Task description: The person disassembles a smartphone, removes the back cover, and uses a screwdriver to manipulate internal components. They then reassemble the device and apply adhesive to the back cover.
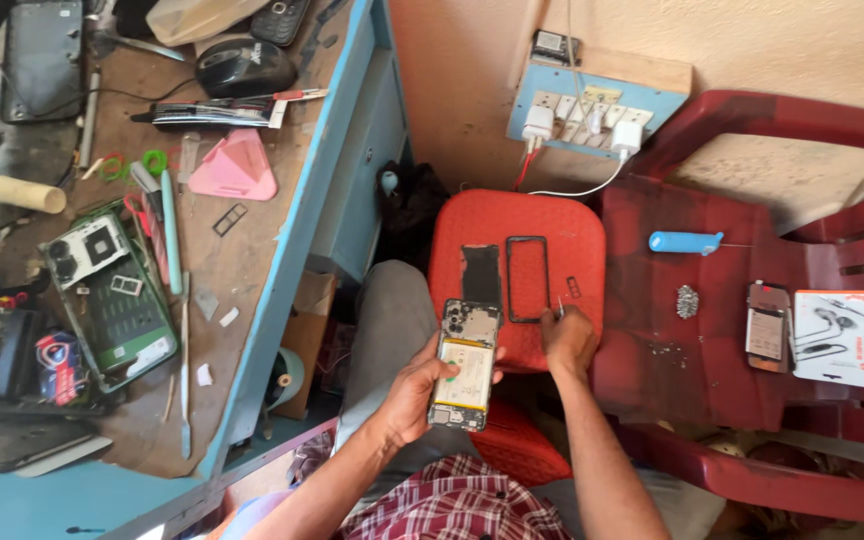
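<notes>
Far out to the left of both hands: worn brown tabletop [252,260] with a pale blue edge, strewn with parts. There, a second opened phone [112,300] with green board showing, a pink plastic wedge-shaped stand [235,168], a black glossy computer mouse [245,67], a cardboard-coloured roll [26,194], thin plastic pry tools [170,240].

Left hand [414,392] wrapped around the opened phone [464,365], gripping its left edge and underside, thumb across the flat pale battery. Phone rectangular, back cover off, dark camera cluster at the top end, held over the lap just in front of the red plastic stool [522,215].

Just beyond the phone, on the stool's ribbed glossy top: a flat black rectangular panel [481,273] and, beside it to the right, a thin black rectangular frame [527,278].

Right hand [567,340] close beside the phone's right edge, resting at the stool's near edge, fingers pinched narrow on a thin, pale, pin-like tool [559,304]; too small to tell more.

Further right of the right hand: dark red plastic chair [692,360], scuffed seat, carrying a blue cylindrical tool [684,242], a small heap of tiny metallic screws [688,301], another phone [768,327] lying flat, and a white cardboard earphone box [834,338]. Above, on the wall, a pale blue socket board [592,110] with white chargers plugged in.
</notes>
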